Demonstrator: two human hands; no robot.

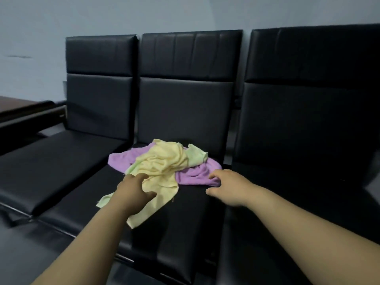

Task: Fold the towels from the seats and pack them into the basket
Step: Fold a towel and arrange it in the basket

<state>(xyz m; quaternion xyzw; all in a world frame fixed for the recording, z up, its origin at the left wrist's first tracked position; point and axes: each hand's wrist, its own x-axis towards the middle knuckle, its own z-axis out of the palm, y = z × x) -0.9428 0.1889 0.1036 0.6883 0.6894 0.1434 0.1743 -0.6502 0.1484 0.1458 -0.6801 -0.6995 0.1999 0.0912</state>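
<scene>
Left hand [131, 194]: extended palm down over the near left part of the yellow towel [164, 161], fingers spread and lightly bent, thumb held out to the right. The fingertips lie on the cloth and no fold is gripped. Right hand [226, 186]: extended palm down at the near right edge of the purple towel [193, 175], fingers bent with their tips on the cloth. The thumb is apart from the fingers, over bare cushion, and no pinch is visible. Both forearms are bare and enter from the near edge of the scene. Towels: three pieces lie in one crumpled, unfolded heap. The yellow towel lies on top in the centre, and one end trails toward the near edge of the cushion. The purple towel lies beneath it and shows on the left and right sides of the heap. The pale green towel [195, 156] shows at the far right of the heap, and a pale green corner also shows at the near left, beside the left wrist. Support: the heap rests on the cushion of the middle seat [185, 223], toward its backrest. This seat is the centre unit of a row of three black padded seats. The left seat [57, 161] and right seat [308, 182] adjoin it on either side. A pale wall [61, 17] stands behind the row, and a dark brown table [14, 105] stands at the far left.
</scene>
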